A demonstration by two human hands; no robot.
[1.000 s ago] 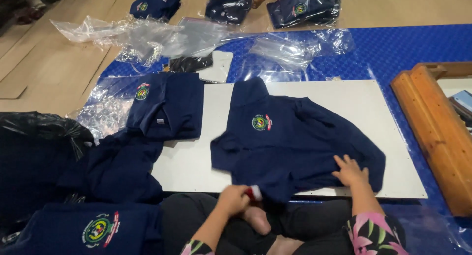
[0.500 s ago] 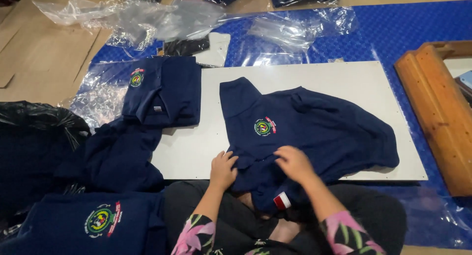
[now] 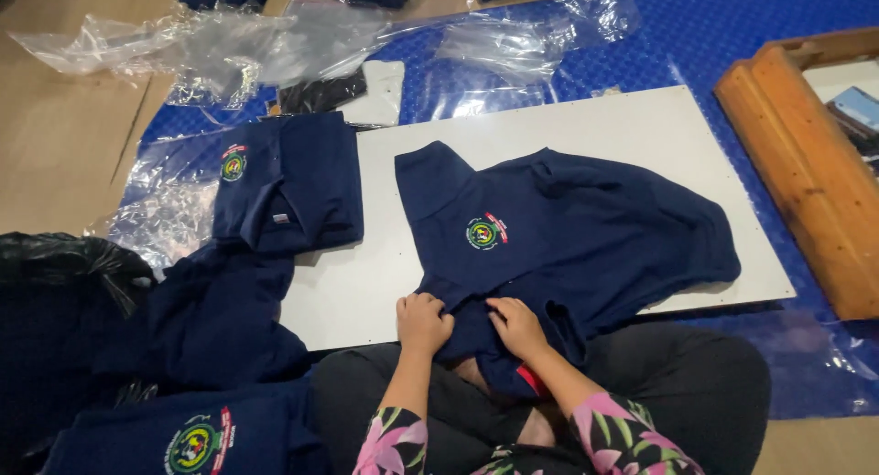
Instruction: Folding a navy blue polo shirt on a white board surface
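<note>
Both hands closed on shirt near hem: left hand beside right hand. Shirt stretched away from them across board, collar far-left.

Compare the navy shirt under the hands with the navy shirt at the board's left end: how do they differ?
The shirt under the hands lies spread and rumpled across the white board; the left shirt is folded into a compact rectangle. Both the left hand and right hand grip the spread shirt's near edge; nothing touches the folded shirt, which overhangs the board's left edge. Both are navy with a round chest emblem.
</note>
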